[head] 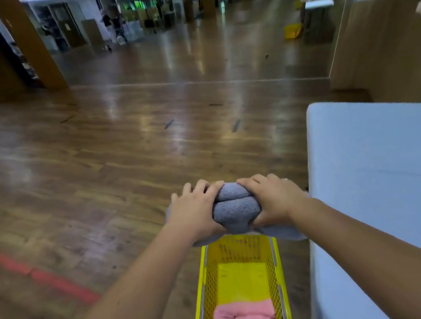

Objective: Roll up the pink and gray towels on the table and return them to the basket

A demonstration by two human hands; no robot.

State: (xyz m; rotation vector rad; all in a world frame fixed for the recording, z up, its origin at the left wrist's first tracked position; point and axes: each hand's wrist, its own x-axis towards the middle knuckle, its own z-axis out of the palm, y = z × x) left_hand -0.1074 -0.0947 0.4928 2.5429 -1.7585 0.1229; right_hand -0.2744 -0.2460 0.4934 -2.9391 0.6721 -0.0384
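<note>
A rolled gray towel (235, 207) hangs in the air above the far end of a yellow basket (274, 281). My left hand (195, 212) grips the roll's left side and my right hand (272, 199) grips its right side. Loose gray ends stick out past both hands. The basket stands on the wooden floor beside the table. A rolled pink towel (245, 316) lies inside it at the near end. The far part of the basket's bottom is bare yellow.
A table with a light blue top (390, 186) runs along the right, its edge close to the basket. Wooden floor stretches ahead and to the left, with a red line (34, 272) at lower left. Pillars and furniture stand far back.
</note>
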